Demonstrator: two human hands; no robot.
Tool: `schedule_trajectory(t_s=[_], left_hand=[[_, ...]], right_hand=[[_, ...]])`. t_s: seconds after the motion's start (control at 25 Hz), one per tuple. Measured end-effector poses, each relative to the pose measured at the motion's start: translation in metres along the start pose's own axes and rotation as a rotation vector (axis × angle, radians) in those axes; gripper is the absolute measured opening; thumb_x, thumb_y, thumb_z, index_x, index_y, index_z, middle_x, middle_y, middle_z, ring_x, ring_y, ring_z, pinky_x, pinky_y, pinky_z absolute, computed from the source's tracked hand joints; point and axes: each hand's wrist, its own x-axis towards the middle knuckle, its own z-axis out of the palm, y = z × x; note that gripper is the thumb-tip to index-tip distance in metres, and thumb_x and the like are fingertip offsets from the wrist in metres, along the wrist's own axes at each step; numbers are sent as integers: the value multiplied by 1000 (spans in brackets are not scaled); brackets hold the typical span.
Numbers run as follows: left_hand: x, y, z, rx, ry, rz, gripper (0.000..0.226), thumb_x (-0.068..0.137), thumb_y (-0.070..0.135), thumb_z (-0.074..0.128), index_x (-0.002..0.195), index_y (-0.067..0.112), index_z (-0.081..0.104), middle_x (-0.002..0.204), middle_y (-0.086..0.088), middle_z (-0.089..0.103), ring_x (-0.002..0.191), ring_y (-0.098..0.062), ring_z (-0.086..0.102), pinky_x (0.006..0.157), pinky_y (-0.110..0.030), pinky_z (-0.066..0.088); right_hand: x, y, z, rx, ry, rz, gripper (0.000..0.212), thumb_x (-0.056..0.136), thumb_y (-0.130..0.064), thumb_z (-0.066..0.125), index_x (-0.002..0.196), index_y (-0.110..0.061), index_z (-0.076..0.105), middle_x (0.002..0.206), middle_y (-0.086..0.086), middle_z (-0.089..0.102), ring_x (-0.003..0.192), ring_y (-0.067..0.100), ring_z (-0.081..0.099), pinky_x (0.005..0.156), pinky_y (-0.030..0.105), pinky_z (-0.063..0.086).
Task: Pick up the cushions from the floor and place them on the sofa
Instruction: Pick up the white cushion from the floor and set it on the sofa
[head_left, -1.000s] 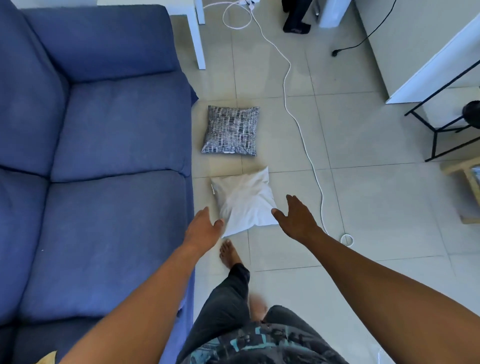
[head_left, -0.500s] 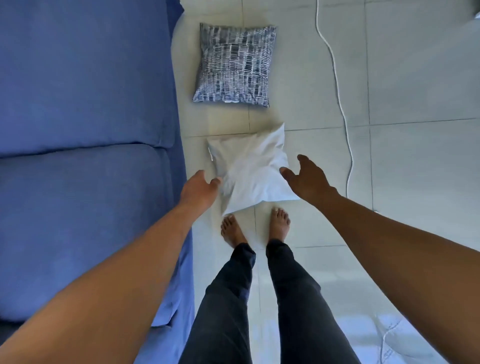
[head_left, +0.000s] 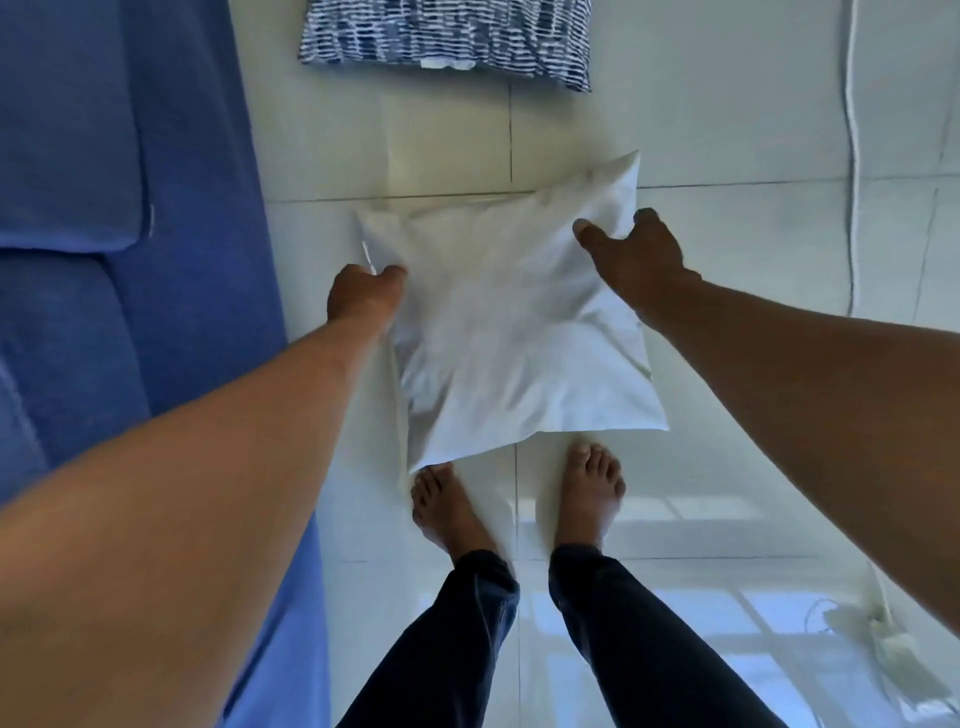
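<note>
- Pale glossy floor tiles (head_left: 727, 130) fill most of my view, with window light reflected low on the right; I work across from the left edge.
- Far left: the blue fabric sofa (head_left: 104, 260) runs down that side, its seat cushions bare where I can see them, its front edge just beside the near cushion.
- My left hand (head_left: 363, 299) is curled at the left edge of the plain white square cushion (head_left: 514, 338), next to a small tag or zip pull. The grip looks closed on the fabric there, thumb tucked against the corner.
- The white cushion lies on the floor directly ahead of my two bare feet (head_left: 452, 509), its near corners almost at the toes. I cannot tell whether it has left the tiles yet.
- Beyond it, near the top edge and well apart, the dark blue and white patterned cushion (head_left: 447, 36) lies flat on the floor, untouched.
- My right hand (head_left: 631, 254) is on the white cushion's upper right side, thumb pressed on top, fingers wrapped over the edge, so its grip holds the cushion too.
- Far right: a white cable (head_left: 852, 156) trails down the tiles, clear of the cushion.
- My judgement: this is the grasp of the first cushion. Next calls for lifting it with both hands and swinging left onto the sofa seat, then returning for the patterned one.
</note>
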Motion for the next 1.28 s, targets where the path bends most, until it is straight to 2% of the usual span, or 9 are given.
schedule_trajectory(t_s=[0.08,0.2,0.32,0.36,0.48,0.56,0.84,1.2,1.28], left_hand=[[28,-1,17,-153,6,-90,60,99,45,65,140,1,61,120,-10,66,106,-29,64,85,-30,48],[47,0,30,-385,-105,-189,68,89,53,76,142,13,62,123,-1,67,100,-24,65,89,-32,52],[48,-6,34,-498,-178,-196,57,84,45,85,128,13,70,118,-7,74,92,-25,72,84,-39,59],[39,-8,30,-512,-179,-196,53,83,43,87,122,11,71,116,-8,75,95,-26,73,89,-41,60],[3,-14,4,-565,-179,-177,61,75,43,91,123,10,72,121,-8,77,108,-29,75,103,-46,58],[-36,-11,-26,-580,-166,-130,38,82,40,88,109,20,72,113,-4,77,108,-28,74,105,-46,58],[-186,18,-151,-780,-145,-14,12,93,27,81,98,23,71,107,-1,78,106,-23,75,97,-41,60],[-375,-10,-301,-983,13,107,17,95,31,78,98,19,66,101,2,76,88,-14,71,63,-24,55],[-406,-35,-318,-1016,70,106,22,94,33,79,95,17,64,100,2,75,87,-15,69,66,-26,51]], right_hand=[[34,7,13,48,48,60,91,94,-65,62,156,-3,36,157,14,49,144,35,48,111,40,40],[56,12,21,222,-2,142,102,79,-72,74,151,-6,45,134,5,56,122,25,56,94,33,46],[58,22,25,383,-65,167,136,27,-85,88,135,-7,64,128,4,70,116,25,69,101,38,58],[54,26,25,444,-84,145,131,22,-80,92,128,-5,70,123,8,75,111,27,73,100,43,61],[0,9,2,505,-118,125,77,61,-52,98,116,-4,74,116,13,79,101,24,76,96,45,64],[-38,-5,-22,471,-104,84,61,73,-47,93,117,-8,73,112,6,78,95,20,74,82,34,62],[-174,-91,-125,433,-67,-114,60,78,-45,90,123,-11,70,107,-4,73,84,4,66,64,19,47],[-359,-185,-204,441,-153,-381,62,76,-45,91,125,-16,68,117,-4,74,98,11,69,75,25,53],[-391,-197,-204,410,-187,-426,63,76,-48,91,125,-17,68,119,-4,73,102,14,70,84,30,55]])
